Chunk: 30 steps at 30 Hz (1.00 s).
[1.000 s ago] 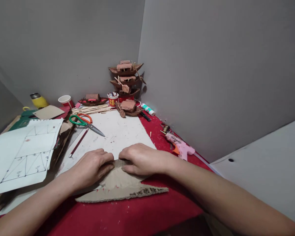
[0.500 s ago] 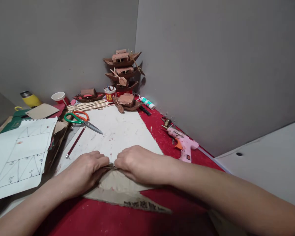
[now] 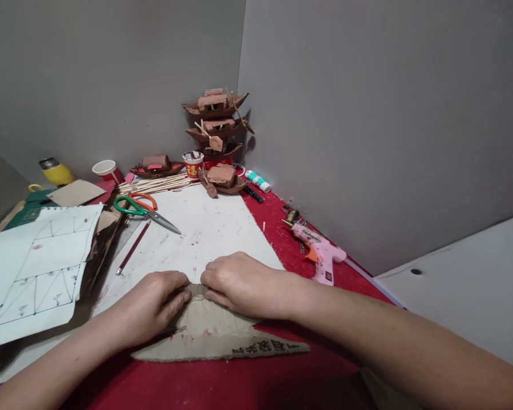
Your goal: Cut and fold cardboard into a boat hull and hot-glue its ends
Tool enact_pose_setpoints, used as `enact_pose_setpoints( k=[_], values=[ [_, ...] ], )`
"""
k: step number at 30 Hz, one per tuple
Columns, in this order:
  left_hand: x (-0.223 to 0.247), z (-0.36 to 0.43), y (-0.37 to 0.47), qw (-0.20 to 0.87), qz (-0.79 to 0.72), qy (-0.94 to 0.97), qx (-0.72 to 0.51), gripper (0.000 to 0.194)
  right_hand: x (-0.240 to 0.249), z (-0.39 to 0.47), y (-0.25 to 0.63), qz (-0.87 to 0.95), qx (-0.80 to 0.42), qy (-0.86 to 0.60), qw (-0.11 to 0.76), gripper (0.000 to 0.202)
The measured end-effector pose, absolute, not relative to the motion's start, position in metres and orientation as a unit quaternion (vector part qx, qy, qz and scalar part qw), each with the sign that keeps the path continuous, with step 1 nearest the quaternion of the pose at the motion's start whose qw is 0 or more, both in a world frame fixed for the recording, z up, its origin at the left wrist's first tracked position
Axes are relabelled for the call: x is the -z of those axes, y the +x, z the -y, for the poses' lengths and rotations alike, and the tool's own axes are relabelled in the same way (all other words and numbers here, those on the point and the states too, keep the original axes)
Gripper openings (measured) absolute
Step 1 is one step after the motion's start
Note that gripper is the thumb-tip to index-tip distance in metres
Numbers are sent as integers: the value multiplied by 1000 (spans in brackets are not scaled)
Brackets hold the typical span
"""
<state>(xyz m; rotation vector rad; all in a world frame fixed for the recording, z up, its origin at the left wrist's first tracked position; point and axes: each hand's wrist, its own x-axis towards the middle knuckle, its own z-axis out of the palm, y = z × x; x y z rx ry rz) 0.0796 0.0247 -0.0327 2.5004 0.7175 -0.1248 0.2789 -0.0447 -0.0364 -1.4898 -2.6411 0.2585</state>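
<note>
A tan cardboard piece (image 3: 209,319) lies before me, partly on the white board and partly on the red cloth. Its near flap is long, tapers to points and carries dark printed characters. My left hand (image 3: 160,299) pinches the far edge from the left, thumb toward me. From the right, my right hand (image 3: 235,287) grips the same edge, its fingers curled over the cardboard. A short folded strip of the far edge shows between the two hands. The parts under my palms are hidden.
Scissors (image 3: 147,213) and a pencil (image 3: 132,249) lie on the white board (image 3: 214,228). A pink glue gun (image 3: 320,250) rests at right. Brown model boats (image 3: 216,119) are stacked in the corner beside a red cup (image 3: 193,165). A drawn sheet (image 3: 38,273) lies at left.
The far edge of the cardboard has folded up, and more of it shows between my hands. The near flap has swung flatter, its left tip now in sight. My left thumb has shifted.
</note>
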Motion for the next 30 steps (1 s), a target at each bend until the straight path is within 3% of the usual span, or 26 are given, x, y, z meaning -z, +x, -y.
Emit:
enact_pose_setpoints(
  k=[5,11,16,20,23,30],
  values=[
    [32,-14,82,287,-280,914,65,20,34,48,278,879,-41,-474,31,16],
    [31,-12,83,219,-237,946,23,23,33,44,276,878,-136,-458,38,15],
    [37,-19,83,227,-169,959,5,22,41,50,267,883,-110,-454,48,13],
    [50,-22,77,142,-75,986,-46,25,49,60,256,897,-24,-438,50,14],
    [55,-23,72,90,-63,991,-73,30,51,59,258,892,-26,-450,48,12],
    [37,-26,69,255,-176,951,4,19,45,46,274,858,-125,-492,80,17]
  ],
)
